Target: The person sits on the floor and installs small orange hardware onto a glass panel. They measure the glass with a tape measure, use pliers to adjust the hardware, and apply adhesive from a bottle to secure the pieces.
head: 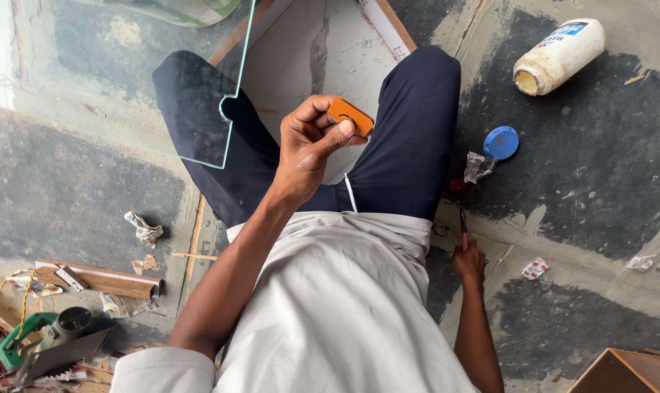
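The left hand (308,149) is raised in front of the person's lap, its fingers (312,116) curled and pinching a small orange block (350,116) with rounded corners. The thumb presses across the block's near face while the curled fingers back it from behind, so the block sticks out to the right of the fingertips, held above the dark trousers (410,131) and clear of the floor.

The right hand (470,260) hangs low at the person's side, close to the concrete floor (592,189). Its fingers are closed around a thin dark pen-like tool (462,220) that points up and away from the hand; what kind of tool it is I cannot tell.

A sheet of clear glass (126,80) lies on the floor ahead and to the left, with 1 notched corner just beside the left knee. To the right lie a white plastic bottle (559,56) on its side, open end toward the person, a round blue cap (501,142) and a crumpled scrap of clear wrapper (478,167) touching the cap. At the lower left sit a green power saw (42,342) and a strip of wood (97,279).
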